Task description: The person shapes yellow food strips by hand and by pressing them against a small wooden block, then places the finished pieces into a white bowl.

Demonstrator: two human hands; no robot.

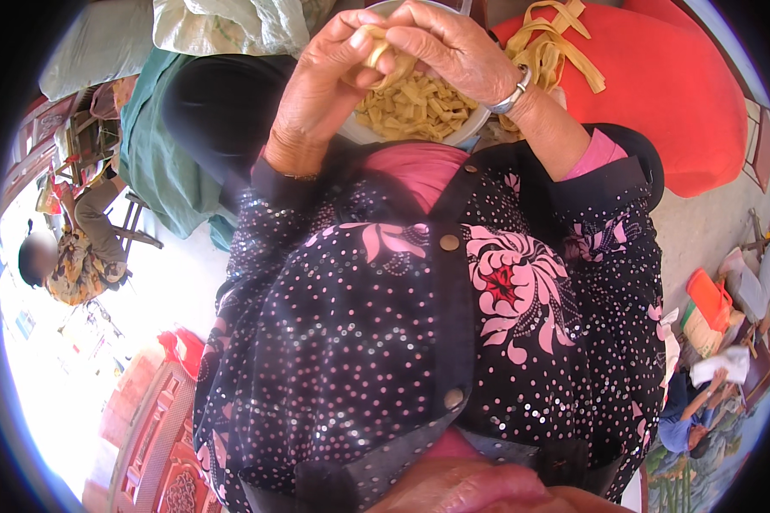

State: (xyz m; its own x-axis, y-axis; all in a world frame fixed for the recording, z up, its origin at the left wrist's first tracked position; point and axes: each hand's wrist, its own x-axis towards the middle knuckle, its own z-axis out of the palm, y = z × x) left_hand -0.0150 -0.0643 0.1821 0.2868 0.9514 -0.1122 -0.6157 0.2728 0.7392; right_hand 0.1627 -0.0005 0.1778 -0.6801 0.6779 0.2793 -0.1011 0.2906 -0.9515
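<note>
Head view. Working room: the forearms converge toward the top edge and leave a gap between them, in which the white bowl (473,128) is visible. The near rim of the bowl sits just beside the dark patterned jacket (359,316). On the right, the curved edge of a red covering (676,103) runs near the right forearm; on the left, a black rounded form (218,103) and a green cloth (158,154) bound the left forearm. A whitish bag (231,27) borders the upper left.

Surface and room: the red covering carries a pile of loose yellow strips (546,51). Pale floor (701,235) shows beyond it. Carved red wooden furniture (162,436) stands at the lower left. One seated person (85,256) appears at the left and another person (689,415) at the lower right, both well apart from the hands.

Work position: the left hand (329,73) and the right hand (453,53) meet near the top edge. Both grasp a folded yellow strip (375,51) between thumb and fingers; the fingers partly hide it. The strip is over the bowl, which contains many short yellow pieces (415,107). A metallic band (513,92) encircles the right wrist.
</note>
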